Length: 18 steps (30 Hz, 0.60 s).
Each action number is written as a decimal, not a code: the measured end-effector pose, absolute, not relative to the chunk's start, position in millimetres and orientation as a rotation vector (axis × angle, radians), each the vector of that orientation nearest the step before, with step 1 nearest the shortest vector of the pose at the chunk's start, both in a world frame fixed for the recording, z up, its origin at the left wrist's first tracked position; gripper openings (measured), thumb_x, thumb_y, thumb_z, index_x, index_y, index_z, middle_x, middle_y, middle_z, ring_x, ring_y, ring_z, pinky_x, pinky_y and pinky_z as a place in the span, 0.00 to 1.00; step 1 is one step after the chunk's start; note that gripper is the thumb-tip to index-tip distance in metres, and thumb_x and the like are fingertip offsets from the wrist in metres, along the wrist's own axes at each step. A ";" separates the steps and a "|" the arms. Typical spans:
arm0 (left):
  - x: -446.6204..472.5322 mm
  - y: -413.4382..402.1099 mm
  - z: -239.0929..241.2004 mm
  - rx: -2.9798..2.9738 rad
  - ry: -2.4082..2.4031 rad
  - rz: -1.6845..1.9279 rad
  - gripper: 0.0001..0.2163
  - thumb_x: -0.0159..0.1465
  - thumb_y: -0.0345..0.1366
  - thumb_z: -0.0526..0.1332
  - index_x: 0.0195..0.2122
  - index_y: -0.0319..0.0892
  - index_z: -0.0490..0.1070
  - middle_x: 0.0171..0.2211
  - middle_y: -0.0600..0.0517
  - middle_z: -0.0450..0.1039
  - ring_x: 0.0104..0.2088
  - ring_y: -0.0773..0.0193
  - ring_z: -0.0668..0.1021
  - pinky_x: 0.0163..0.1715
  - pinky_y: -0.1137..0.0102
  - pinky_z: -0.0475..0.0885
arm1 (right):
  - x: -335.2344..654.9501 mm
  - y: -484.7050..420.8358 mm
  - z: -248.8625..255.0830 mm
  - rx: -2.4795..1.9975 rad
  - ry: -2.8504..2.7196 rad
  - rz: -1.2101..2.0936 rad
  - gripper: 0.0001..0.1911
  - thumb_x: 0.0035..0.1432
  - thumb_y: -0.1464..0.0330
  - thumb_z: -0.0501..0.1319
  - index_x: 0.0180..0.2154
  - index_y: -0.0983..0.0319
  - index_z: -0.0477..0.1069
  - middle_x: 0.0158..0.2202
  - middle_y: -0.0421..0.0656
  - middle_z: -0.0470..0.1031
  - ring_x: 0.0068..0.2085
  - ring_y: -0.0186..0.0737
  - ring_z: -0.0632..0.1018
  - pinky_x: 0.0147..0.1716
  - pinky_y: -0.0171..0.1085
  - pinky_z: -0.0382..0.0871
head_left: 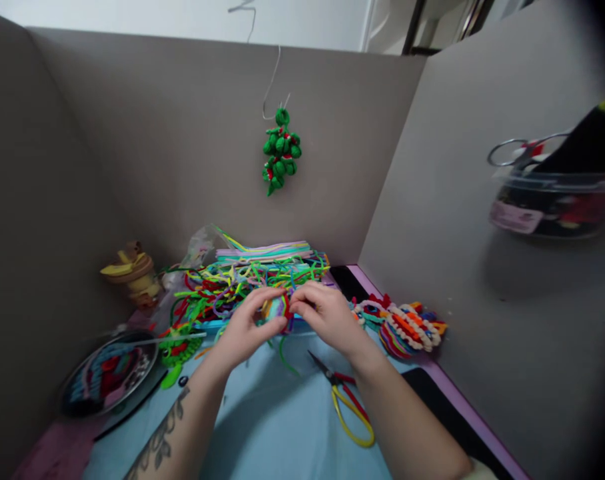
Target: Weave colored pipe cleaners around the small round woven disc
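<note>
Between my hands is a small rainbow-striped piece made of pipe cleaners [276,308], raised above the blue work surface. My left hand [250,325] grips it from the left, thumb below and fingers above. On its right edge my right hand [325,310] has its thumb and fingertips pinched together; what exactly lies in that pinch is too small to make out. A green strand [286,357] hangs below the piece. Close to my right forearm lie scissors [350,403] with yellow and red handles, their blades slightly apart.
Behind my hands is a heap of colourful pipe cleaners [252,273]. A round tray [152,373] and a green figure [180,347] are at left, finished-looking woven pieces [410,328] at right. A green ornament [281,150] hangs on the grey partition [182,147]; a clear tub [557,207] is fixed at right.
</note>
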<state>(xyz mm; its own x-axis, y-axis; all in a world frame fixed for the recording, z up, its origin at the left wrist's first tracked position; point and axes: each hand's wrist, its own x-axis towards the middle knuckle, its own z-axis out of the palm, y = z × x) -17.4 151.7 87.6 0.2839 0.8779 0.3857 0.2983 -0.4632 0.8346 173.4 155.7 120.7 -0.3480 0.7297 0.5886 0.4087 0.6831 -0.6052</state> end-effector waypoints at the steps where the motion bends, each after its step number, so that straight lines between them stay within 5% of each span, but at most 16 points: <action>1: -17.1 150.4 89.3 1.987 1.033 1.116 0.18 0.57 0.40 0.65 0.50 0.47 0.73 0.52 0.45 0.71 0.53 0.54 0.73 0.54 0.59 0.67 | 175.5 157.6 119.8 -0.878 -1.982 0.402 0.08 0.60 0.72 0.56 0.29 0.61 0.71 0.29 0.40 0.72 0.33 0.36 0.73 0.35 0.34 0.66; 7: -16.4 148.8 91.8 2.038 1.031 1.045 0.20 0.57 0.40 0.66 0.51 0.48 0.72 0.54 0.45 0.68 0.55 0.54 0.71 0.55 0.59 0.66 | 179.3 174.0 106.7 -0.966 -1.780 0.530 0.03 0.57 0.70 0.58 0.32 0.61 0.70 0.31 0.42 0.72 0.34 0.37 0.73 0.35 0.35 0.67; 11: -16.5 152.0 86.5 1.808 1.104 1.218 0.28 0.58 0.41 0.65 0.59 0.46 0.62 0.60 0.43 0.63 0.58 0.52 0.68 0.52 0.60 0.69 | 175.7 181.1 98.3 -0.960 -1.471 0.903 0.23 0.51 0.61 0.64 0.48 0.61 0.65 0.43 0.47 0.71 0.36 0.38 0.74 0.32 0.36 0.69; 15: -14.6 150.1 86.0 1.761 1.071 1.307 0.30 0.57 0.40 0.66 0.60 0.46 0.58 0.61 0.42 0.59 0.60 0.52 0.67 0.52 0.61 0.70 | 170.2 177.2 99.1 -0.892 -1.550 1.197 0.16 0.46 0.60 0.68 0.35 0.63 0.72 0.34 0.42 0.72 0.35 0.37 0.73 0.36 0.36 0.67; 18: -13.4 147.9 87.2 1.869 1.070 1.339 0.27 0.57 0.40 0.66 0.58 0.47 0.61 0.60 0.43 0.60 0.61 0.52 0.65 0.52 0.62 0.70 | 163.0 172.2 101.2 -0.781 -1.426 1.418 0.17 0.42 0.58 0.70 0.26 0.63 0.71 0.27 0.38 0.70 0.29 0.32 0.69 0.31 0.33 0.63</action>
